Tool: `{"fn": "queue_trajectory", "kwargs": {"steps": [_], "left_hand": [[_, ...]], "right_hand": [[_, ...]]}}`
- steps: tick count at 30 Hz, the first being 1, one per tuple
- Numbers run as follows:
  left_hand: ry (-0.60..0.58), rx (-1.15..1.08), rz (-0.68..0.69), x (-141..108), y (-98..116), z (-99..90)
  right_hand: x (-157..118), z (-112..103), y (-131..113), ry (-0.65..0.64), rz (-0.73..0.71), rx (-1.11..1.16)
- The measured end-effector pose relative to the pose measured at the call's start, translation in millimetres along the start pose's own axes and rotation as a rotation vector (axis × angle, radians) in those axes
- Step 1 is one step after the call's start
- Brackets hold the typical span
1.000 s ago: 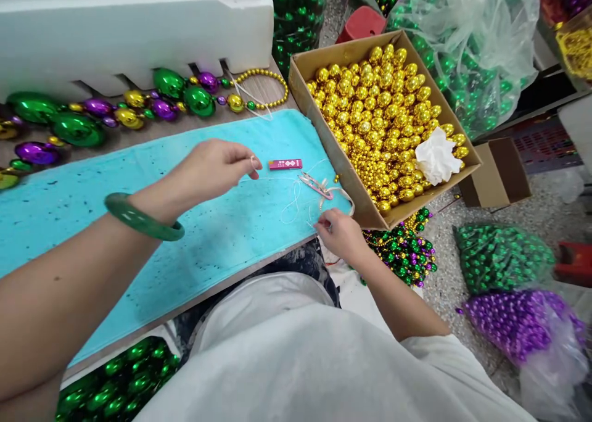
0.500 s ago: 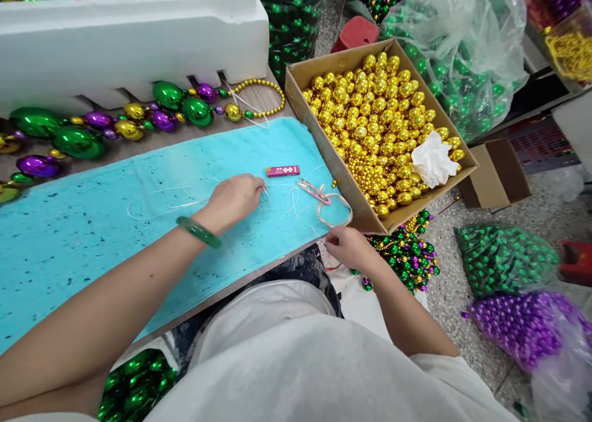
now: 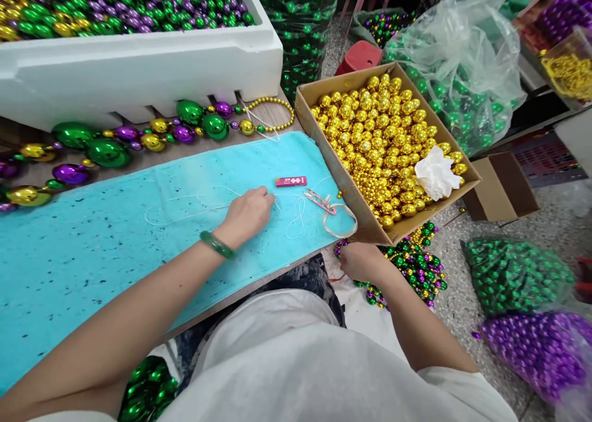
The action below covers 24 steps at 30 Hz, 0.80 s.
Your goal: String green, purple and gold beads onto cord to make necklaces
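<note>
The left hand [image 3: 250,215], palm down, pinches white thread [image 3: 209,210] over blue cloth [image 3: 115,243]. The right hand [image 3: 363,261] curls beside the box [image 3: 365,220]; its hold cannot be told.

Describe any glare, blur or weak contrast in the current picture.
Head view: small bright glints on the gold beads; head view, lower right: the bag of purple beads looks soft; head view, middle: pale thread shows only faintly against the turquoise towel.

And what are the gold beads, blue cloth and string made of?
The gold beads could be plastic with a shiny metallic coat: they glint. The blue cloth seems like matte fabric, lightly creased. The string is thin and pale, perhaps nylon or cotton; too fine to tell.
</note>
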State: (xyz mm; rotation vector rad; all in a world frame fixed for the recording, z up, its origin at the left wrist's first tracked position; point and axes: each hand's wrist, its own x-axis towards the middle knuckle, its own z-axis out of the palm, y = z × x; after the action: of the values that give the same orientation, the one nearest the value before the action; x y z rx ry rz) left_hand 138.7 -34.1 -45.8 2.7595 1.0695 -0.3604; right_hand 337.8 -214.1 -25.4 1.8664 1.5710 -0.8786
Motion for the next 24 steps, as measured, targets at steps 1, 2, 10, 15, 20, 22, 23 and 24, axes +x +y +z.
{"fn": "queue_trajectory", "kwargs": {"steps": [1,2,10,15,20,22,23,24], "left_hand": [[0.003,0.001,0.0,0.6,1.1,-0.6],[0.008,0.0,0.003,1.4,2.4,-1.2],[0.043,-0.043,0.042,11.9,14.2,1.9],[0.028,-0.069,0.021,5.1,18.7,4.1],[0.061,-0.153,-0.063,-2.6,24.8,2.4],[0.075,-0.193,-0.064,-0.9,28.1,1.9],[0.079,-0.209,-0.061,0.9,30.0,1.7],[0.085,-0.221,-0.06,3.0,32.1,1.2]], "right_hand": [[-0.9,-1.7,-0.3,0.013,0.011,0.0],[-1.7,-3.3,-0.6,0.032,0.024,0.002],[-1.3,-15.8,-4.8,0.245,-0.016,0.063],[5.2,-26.2,-12.9,0.288,-0.013,0.023],[16.6,-37.8,-31.5,0.386,-0.019,0.023],[23.6,-42.5,-40.9,0.448,-0.024,0.023],[27.3,-44.9,-45.5,0.477,-0.024,0.021],[31.0,-47.2,-49.7,0.501,-0.022,0.019]]}}
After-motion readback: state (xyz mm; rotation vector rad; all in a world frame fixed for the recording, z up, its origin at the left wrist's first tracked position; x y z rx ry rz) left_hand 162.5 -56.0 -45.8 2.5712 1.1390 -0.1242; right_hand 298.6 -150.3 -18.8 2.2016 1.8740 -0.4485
